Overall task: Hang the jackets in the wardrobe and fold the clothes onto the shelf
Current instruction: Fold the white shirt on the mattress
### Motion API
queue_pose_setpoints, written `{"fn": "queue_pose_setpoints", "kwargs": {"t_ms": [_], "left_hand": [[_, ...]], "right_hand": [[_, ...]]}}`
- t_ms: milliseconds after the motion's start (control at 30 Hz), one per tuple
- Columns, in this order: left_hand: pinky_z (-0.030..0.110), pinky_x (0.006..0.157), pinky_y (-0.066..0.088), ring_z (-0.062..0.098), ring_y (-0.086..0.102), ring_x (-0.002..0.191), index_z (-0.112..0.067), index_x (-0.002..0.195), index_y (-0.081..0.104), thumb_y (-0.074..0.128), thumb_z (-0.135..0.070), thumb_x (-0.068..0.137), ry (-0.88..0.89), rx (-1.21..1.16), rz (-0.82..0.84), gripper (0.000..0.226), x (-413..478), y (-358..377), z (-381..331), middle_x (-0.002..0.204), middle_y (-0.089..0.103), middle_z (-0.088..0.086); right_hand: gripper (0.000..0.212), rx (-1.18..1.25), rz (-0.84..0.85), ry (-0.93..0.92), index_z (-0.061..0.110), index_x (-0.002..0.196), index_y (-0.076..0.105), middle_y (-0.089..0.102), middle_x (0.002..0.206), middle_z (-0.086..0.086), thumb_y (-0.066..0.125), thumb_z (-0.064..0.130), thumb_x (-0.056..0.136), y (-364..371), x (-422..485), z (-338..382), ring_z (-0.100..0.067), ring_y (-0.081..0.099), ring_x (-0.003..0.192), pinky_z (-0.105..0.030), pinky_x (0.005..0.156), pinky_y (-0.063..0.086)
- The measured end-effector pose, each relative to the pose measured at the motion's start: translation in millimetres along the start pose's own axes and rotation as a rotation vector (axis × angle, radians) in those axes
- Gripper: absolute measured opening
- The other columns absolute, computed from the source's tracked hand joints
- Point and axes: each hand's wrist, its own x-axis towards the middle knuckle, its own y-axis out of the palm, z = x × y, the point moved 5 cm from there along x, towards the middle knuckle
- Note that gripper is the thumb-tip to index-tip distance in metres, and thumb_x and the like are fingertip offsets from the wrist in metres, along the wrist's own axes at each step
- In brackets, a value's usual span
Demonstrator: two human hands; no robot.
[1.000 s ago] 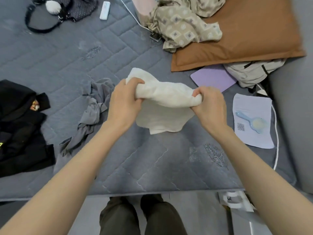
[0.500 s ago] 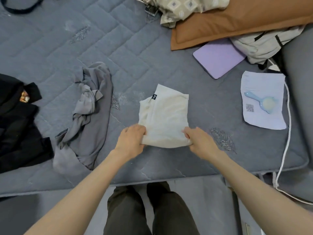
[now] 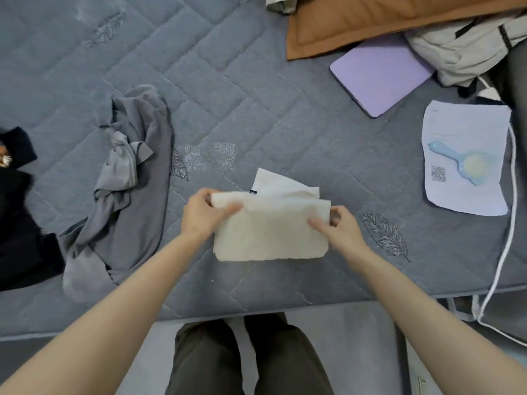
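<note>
Cream cloth (image 3: 271, 232), soft knit w/ faint nubbly texture, folded to a rough rectangle, sits nr the front edge of the bed (image 3: 256, 95), its near edge down on the cover. Far edge is raised; thinner folded layers & a small black tag peek out behind. Left hand (image 3: 204, 213) grips the far-left corner, thumb on top, fingers curled round it. Right hand (image 3: 339, 229) pinches the right edge, thumb flat on the fabric, other fingers bent behind. Bed cover: grey-blue, quilted in angled blocks w/ stitched leaf motifs. Left of the cloth: crumpled grey top (image 3: 134, 178), smooth & limp; further left a black garment (image 3: 17, 223). Right side: flat lilac case (image 3: 379, 72) w/ rounded corners, tan pillow (image 3: 370, 21), pale jacket (image 3: 467, 44), white sheet (image 3: 467, 195) w/ a blue brush (image 3: 462, 163) on it, white cord (image 3: 510, 223).
</note>
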Motion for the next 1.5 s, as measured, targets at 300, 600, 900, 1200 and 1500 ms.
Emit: {"fn": "queue_pose_setpoints", "kwargs": {"t_ms": [300, 600, 900, 1200, 1500], "left_hand": [[0.039, 0.111, 0.033, 0.022, 0.043, 0.128, -0.014, 0.141, 0.039, 0.063, -0.043, 0.087, -0.229, -0.270, -0.082, 0.065, 36.2, 45.7, 36.8, 0.140, 0.044, 0.007], [0.037, 0.094, 0.040, 0.029, 0.052, 0.113, -0.015, 0.126, 0.039, 0.049, -0.051, 0.090, -0.317, -0.164, -0.085, 0.052, 38.5, 81.2, 50.5, 0.118, 0.055, 0.003], [0.028, 0.080, 0.043, 0.014, 0.057, 0.096, -0.019, 0.110, 0.049, 0.048, -0.029, 0.097, -0.197, -0.458, -0.084, 0.017, -27.9, 39.6, 55.2, 0.102, 0.060, -0.008], [0.019, 0.069, 0.044, 0.002, 0.057, 0.087, -0.016, 0.116, 0.052, 0.048, -0.027, 0.098, -0.246, -0.660, -0.261, 0.022, -168.3, -57.3, 94.1, 0.104, 0.061, -0.009], [0.021, 0.074, 0.044, 0.009, 0.056, 0.102, -0.013, 0.134, 0.041, 0.047, -0.031, 0.098, -0.283, -0.796, -0.568, 0.041, -317.7, -180.4, 180.9, 0.119, 0.055, -0.007]], "right_hand": [[0.065, -0.242, -0.176, 0.188, 0.014, 0.142, 0.033, 0.035, 0.144, -0.010, 0.056, 0.044, 0.089, 32.5, 67.6, -11.3, -0.035, 0.030, 0.132, -0.043, 0.103, 0.032], [0.056, -0.056, -0.160, 0.223, 0.019, 0.122, 0.043, 0.054, 0.118, 0.000, 0.054, 0.060, 0.086, 51.6, 71.9, -40.9, -0.023, 0.052, 0.102, -0.036, 0.090, 0.042], [0.030, -0.088, -0.089, 0.009, 0.024, 0.100, 0.050, 0.055, 0.089, 0.018, 0.060, 0.049, 0.087, 43.7, 16.9, -9.7, -0.013, 0.056, 0.090, -0.028, 0.070, 0.041], [0.020, -0.219, 0.123, -0.152, 0.030, 0.093, 0.051, 0.057, 0.088, 0.020, 0.061, 0.047, 0.087, 76.6, -108.4, 37.9, 0.002, 0.056, 0.082, -0.021, 0.062, 0.041], [0.017, -0.321, 0.428, -0.371, 0.037, 0.089, 0.048, 0.057, 0.093, 0.020, 0.058, 0.050, 0.088, 194.4, -259.6, 79.8, 0.003, 0.056, 0.086, -0.021, 0.062, 0.042]]}}
